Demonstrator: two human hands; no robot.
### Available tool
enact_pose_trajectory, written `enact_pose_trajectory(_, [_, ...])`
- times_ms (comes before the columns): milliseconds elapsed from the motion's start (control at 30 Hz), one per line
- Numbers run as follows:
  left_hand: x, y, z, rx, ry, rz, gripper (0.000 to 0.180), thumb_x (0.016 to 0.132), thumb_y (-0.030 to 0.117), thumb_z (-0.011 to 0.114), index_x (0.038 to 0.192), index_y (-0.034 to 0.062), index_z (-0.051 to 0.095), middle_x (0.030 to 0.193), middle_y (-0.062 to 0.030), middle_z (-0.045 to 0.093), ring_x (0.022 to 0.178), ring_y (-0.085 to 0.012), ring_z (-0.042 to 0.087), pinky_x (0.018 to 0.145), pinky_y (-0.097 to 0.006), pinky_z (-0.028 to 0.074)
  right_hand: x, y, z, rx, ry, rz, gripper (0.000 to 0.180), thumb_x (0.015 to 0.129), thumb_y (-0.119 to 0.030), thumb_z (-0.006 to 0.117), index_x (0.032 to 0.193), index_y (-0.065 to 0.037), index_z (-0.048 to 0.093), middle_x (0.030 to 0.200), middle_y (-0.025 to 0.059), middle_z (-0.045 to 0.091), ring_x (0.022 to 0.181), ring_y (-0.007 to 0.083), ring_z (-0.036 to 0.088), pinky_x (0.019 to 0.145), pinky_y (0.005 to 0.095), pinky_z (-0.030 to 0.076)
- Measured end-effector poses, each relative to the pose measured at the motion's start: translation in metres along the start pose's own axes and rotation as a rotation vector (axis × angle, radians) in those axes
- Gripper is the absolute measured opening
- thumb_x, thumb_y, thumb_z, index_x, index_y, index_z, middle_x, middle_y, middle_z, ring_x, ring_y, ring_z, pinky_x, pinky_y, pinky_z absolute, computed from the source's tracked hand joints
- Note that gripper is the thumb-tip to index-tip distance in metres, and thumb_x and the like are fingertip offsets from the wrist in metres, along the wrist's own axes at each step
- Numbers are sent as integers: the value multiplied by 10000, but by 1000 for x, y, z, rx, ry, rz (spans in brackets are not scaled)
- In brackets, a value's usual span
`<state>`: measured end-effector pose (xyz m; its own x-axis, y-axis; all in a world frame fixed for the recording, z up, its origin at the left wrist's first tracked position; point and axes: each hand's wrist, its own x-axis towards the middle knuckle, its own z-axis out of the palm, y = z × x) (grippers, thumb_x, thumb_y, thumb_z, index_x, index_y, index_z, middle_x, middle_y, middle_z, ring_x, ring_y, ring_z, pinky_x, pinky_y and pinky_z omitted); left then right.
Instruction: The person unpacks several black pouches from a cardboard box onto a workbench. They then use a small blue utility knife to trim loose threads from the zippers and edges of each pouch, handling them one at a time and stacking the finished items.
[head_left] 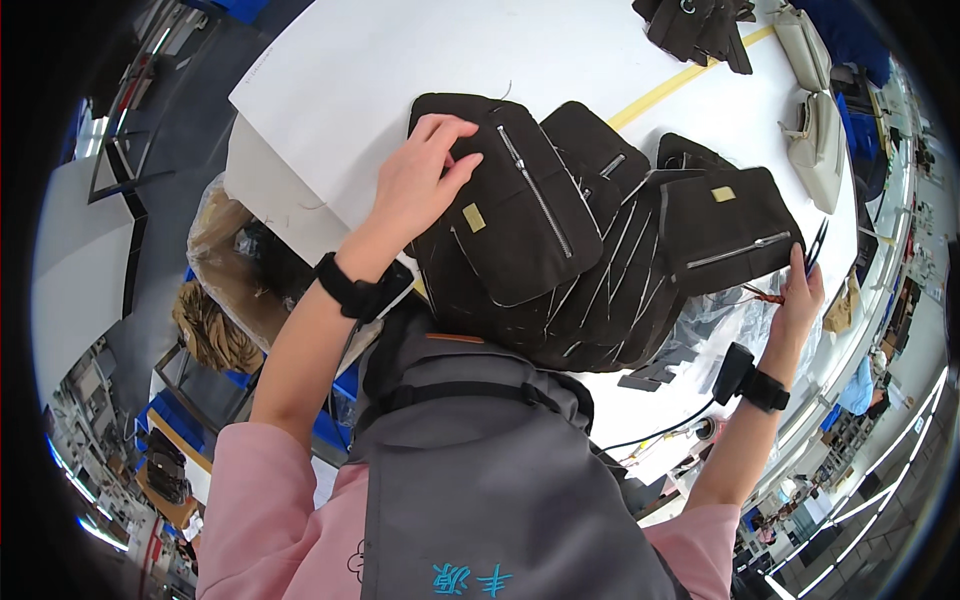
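Your left hand [420, 185] lies flat, fingers spread, on the upper left corner of the top dark brown bag panel [505, 200]; the grip here is wide and pressing, not closed around anything. That panel lies under and to the right of your palm, its long axis running from the corner under your fingers down and to the right. Its silver zipper [535, 190] follows the same slant, just right of your fingertips, and a small gold tag [474, 217] sits just below your thumb.

The panel tops a fanned stack of like panels [600, 300] that spreads away from your left grip toward your right hand [800, 300]. Your right grip is narrow, pinched on a pair of thread snips [815, 245] whose blades point up and away from you. It sits right at the right edge of a second zippered panel [725, 225], whose long axis runs nearly level, with the zipper pull end toward the snips.

Above and left of your left grip the white bench [330, 80] is bare, right up to its slanted left edge, which lies close to your wrist. Beyond your right grip the bench edge is near, and two beige bags [815, 135] lie above the snips. More dark pieces [695, 30] lie at the far edge by a yellow strip [675, 85].
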<state>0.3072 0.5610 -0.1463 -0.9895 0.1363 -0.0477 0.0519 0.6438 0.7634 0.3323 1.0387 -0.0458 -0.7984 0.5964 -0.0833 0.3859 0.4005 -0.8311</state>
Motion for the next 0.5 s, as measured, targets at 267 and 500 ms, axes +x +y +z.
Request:
enact_pose_trajectory(267, [33, -17, 21, 96, 67, 30, 315, 922, 306, 619, 1165, 106, 620, 1082, -28, 589, 707, -151, 575, 699, -305, 488, -49, -27, 55, -538, 195, -493, 252, 987, -264, 553, 1016, -59, 696, 822, 62, 690, 666, 152, 590, 653, 310, 470])
enact_pose_trajectory(500, [42, -16, 18, 15, 32, -21, 317, 916, 290, 640, 1157, 85, 623, 1059, -40, 598, 658, -131, 549, 690, -284, 481, -141, -79, 160, -513, -526, -415, 239, 784, -270, 769, 834, -63, 659, 740, 102, 663, 668, 280, 657, 619, 363, 508])
